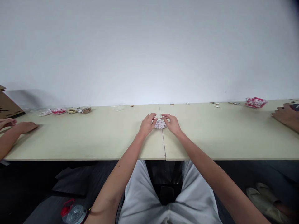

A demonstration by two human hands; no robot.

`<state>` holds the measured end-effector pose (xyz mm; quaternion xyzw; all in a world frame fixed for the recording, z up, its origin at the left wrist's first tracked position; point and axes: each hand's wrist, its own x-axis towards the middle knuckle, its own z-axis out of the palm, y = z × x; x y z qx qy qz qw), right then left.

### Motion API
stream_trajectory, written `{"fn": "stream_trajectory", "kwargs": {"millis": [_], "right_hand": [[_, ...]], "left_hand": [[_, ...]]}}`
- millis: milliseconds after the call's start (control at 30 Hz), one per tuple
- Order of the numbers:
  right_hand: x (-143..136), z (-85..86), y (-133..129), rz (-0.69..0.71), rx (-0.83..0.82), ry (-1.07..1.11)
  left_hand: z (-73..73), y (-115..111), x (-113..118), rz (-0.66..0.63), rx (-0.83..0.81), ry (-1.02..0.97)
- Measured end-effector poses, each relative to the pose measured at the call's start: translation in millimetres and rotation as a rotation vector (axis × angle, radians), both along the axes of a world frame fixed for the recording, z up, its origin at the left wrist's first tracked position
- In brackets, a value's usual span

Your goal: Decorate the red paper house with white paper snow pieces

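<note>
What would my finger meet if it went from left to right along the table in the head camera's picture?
Cardboard box, white bag, pink bag, left hand, round patterned thing, right hand, pink and white bundle, another person's hand.

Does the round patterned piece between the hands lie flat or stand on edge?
Flat: the piece rests on the table, its patterned face upward.

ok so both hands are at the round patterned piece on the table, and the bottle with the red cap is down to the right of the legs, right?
The side is wrong: the head view shows the bottle to the left of the legs. The rest stands.
</note>
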<state>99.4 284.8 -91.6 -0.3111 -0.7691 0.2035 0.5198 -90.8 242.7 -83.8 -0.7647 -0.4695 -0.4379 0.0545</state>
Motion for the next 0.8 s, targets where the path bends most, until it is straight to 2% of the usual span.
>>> {"fn": "stream_trajectory", "kwargs": {"millis": [367, 800], "right_hand": [[2.1, 1.5, 0.0, -0.028, 0.054, -0.051], [-0.4, 2.4, -4.8, -0.046, 0.111, -0.131]], "left_hand": [[5.0, -1.4, 4.7, -0.117, -0.033, -0.008], [5.2, 3.1, 3.2, -0.115, -0.119, -0.165]]}}
